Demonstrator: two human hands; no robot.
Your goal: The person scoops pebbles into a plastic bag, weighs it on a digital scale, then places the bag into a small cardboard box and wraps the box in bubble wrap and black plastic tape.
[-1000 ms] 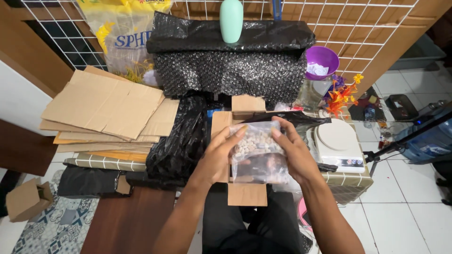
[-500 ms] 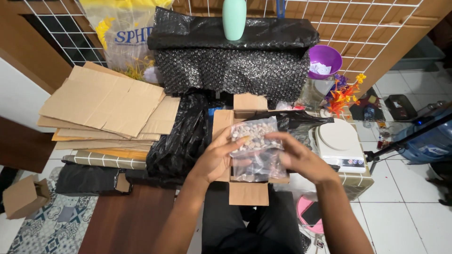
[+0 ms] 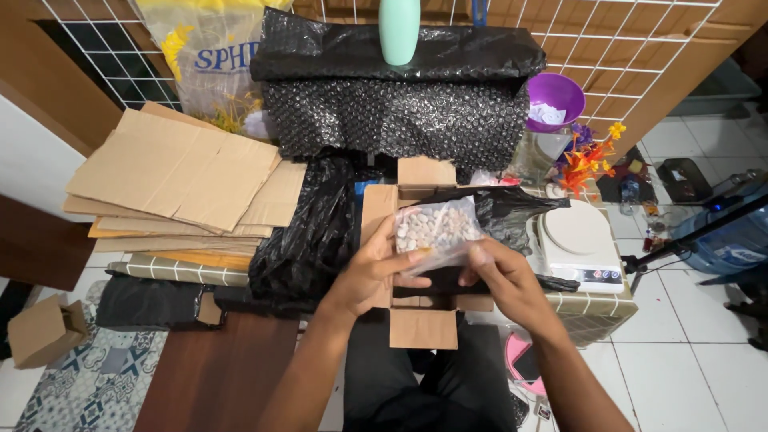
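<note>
Head view, looking down: both hands now pinch the clear plastic pouch of pale pebble-like pieces — hard to say what they are — at its lower edge, where a second ago they spread it flat between the palms. Left hand grips the near-left corner, right hand the near-right. The pouch hangs tilted over the open cardboard box, seemingly on its way in. Behind it, a black bubble-wrap roll; left, flattened cardboard sheets; right, a white scale and purple bowl.
</note>
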